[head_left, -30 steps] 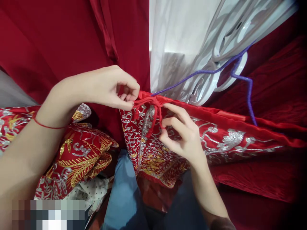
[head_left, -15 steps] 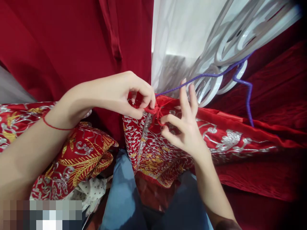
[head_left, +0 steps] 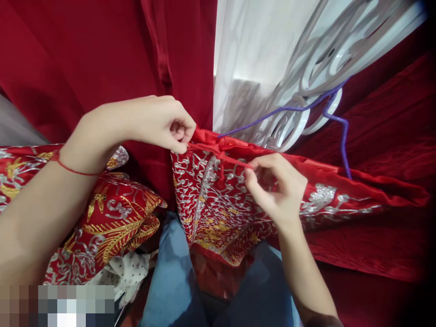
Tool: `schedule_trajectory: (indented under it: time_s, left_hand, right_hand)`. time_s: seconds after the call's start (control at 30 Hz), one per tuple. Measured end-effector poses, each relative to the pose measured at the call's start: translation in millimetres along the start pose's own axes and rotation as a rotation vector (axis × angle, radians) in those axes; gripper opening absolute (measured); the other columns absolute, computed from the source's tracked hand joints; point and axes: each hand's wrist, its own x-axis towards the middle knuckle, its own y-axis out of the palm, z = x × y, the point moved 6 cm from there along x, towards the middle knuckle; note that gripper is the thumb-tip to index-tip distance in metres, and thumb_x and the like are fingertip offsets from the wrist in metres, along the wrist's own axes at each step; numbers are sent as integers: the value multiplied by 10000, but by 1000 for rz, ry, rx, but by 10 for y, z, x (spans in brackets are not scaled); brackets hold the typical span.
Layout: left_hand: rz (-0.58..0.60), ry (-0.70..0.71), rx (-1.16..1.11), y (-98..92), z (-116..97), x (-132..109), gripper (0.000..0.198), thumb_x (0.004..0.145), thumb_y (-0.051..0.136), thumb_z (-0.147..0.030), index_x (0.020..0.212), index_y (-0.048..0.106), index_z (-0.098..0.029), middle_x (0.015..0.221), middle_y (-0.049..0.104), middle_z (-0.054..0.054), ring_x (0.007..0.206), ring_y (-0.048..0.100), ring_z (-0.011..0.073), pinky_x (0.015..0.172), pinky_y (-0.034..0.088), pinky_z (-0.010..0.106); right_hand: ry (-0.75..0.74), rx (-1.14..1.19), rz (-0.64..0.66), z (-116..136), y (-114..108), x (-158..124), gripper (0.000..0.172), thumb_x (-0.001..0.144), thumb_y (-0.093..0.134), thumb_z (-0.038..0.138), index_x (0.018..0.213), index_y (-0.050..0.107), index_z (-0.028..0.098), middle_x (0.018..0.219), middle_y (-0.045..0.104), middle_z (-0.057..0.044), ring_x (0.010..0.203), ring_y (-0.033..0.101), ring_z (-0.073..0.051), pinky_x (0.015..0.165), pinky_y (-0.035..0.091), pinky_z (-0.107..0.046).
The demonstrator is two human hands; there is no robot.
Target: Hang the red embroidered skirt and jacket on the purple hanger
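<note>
A red cord [head_left: 235,161] runs between my two hands, knotted near its middle, with a short tassel-like end hanging below the knot. My left hand [head_left: 166,125] pinches one side of it, fingers curled. On the other side my right hand [head_left: 277,186] grips the cord between thumb and forefinger. Behind and below the cord hangs a red embroidered garment [head_left: 218,209] with silver and gold patterns and a smooth red waistband [head_left: 306,167] along its top. A thin purple cord [head_left: 265,119] leads from the waistband up to the right.
White scrolled metalwork [head_left: 296,113] stands at the upper right, with the purple cord over it. Dark red curtain [head_left: 102,50] hangs behind. Another red and gold embroidered cloth [head_left: 116,218] lies at the left, above a dotted white fabric [head_left: 127,272]. Blue-clad legs [head_left: 170,272] show below.
My hands have drawn apart, left hand leftward and right hand rightward. The cord now stretches between them. My right fingers, partly spread before, are closed on it.
</note>
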Motion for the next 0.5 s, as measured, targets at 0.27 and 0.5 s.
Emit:
schedule_trajectory:
  time_s: [0.27,0.5]
  left_hand:
    - [-140,-146,193,-275,132,-131,170,788,687,-283,673,617,-179,547,556,-62,561,338,62,550,268,278]
    - [-114,-140,137,-268,196,-144,205,828,658,-301,681,596,-172,549,538,-51,575,347,59,568,276,260]
  right_hand:
    - [121,-116,-3,-82,-103,44,50,922,636,215,950,678,209,805,700,-1,599,598,-108,615,506,-255]
    - [149,-260,-28,-53,-116,31,99,942,591,226,956,681,185,858,731,-33,671,651,-129,676,514,-258]
